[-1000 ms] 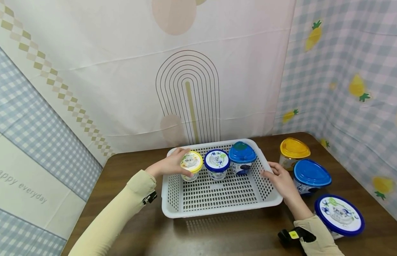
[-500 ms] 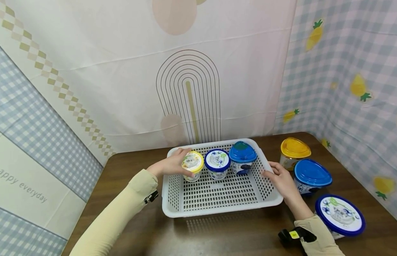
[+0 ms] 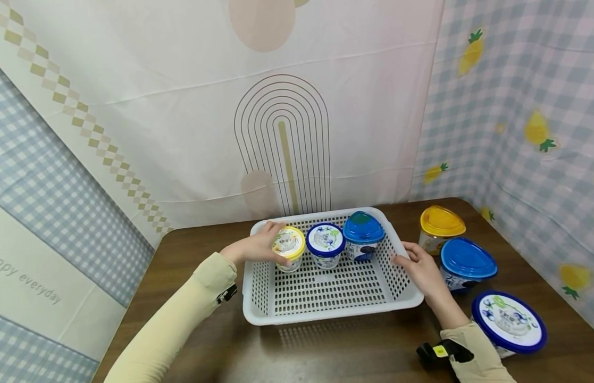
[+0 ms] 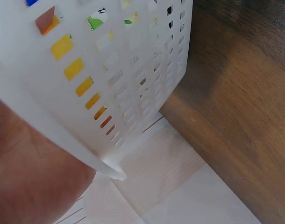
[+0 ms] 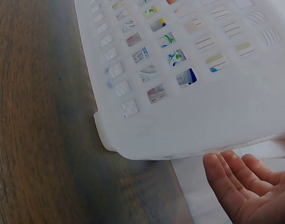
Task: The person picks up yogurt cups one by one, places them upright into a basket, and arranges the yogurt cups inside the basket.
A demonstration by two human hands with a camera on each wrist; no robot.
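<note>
A white perforated plastic basket (image 3: pixel 332 315) sits on the brown table. Inside its left end, my left hand (image 3: pixel 253 249) grips a small round tub with a yellow lid (image 3: pixel 290 242), thumb on the near side and fingers at the far side. To the right of that tub stand a round tub with a dark blue lid (image 3: pixel 325 239) and a tub with a rounded-triangular blue lid (image 3: pixel 363 229). My right hand (image 3: pixel 421 271) holds the basket's right rim; its fingertips (image 5: pixel 211 161) show right at the rim in the right wrist view. The basket wall (image 4: pixel 100 70) hides most of the yellow-lidded tub in the left wrist view.
Along the table's right side stand a yellow-lidded tub (image 3: pixel 442 222), a blue-lidded tub (image 3: pixel 468 259) and a larger round tub (image 3: pixel 509 322) beside the right forearm. A patterned cloth (image 3: pixel 201 138) hangs behind the table, and a checked one (image 3: pixel 507 175) borders the right.
The left hand has shifted the yellow-lidded tub slightly right, toward the dark blue-lidded one. The right hand stays at the basket's rim.
</note>
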